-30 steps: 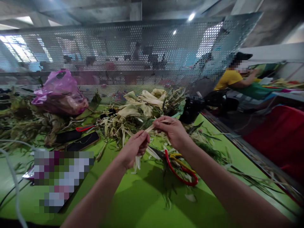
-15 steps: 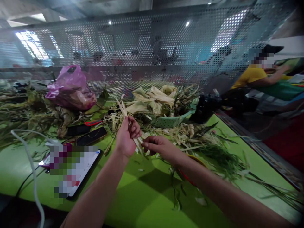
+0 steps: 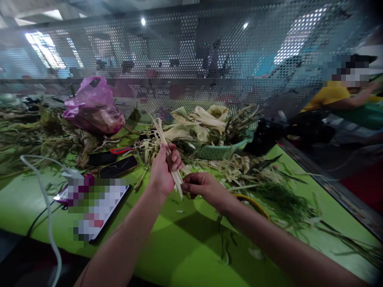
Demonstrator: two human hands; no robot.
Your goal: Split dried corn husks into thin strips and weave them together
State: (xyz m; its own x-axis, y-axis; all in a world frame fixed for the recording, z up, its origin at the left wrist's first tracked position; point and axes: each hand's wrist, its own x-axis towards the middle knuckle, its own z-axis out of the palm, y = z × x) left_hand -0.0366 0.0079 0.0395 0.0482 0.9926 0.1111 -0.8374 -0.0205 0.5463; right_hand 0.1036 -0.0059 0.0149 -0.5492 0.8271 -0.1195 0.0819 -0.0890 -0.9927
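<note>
Since a second ago your left hand [image 3: 164,169] has turned up and opened out from a fist, and your right hand [image 3: 203,189] has dropped from the far end of the pale husk strips [image 3: 177,181] to their near end. Half a second ago the upper ends fanned wider; now they lie closer together. The green basket [image 3: 211,152], mostly hidden a second ago, shows behind your hands.

Any writing on the flat device [image 3: 113,205] at your left is pixelated, so you cannot read it.

The strips are above the counter [image 3: 167,239], in front of the basket and its husks. Their long axis slants: the upper ends point away and leftward toward the perforated partition [image 3: 185,48], the lower ends down toward you and slightly right.

Your left grip is closed around the strips, thumb on one side and fingers curled on the other. Your right grip is pinched nearly closed at the lower ends; you cannot tell whether it has hold of one. A yellow handle [image 3: 254,202] shows behind your right forearm.
</note>
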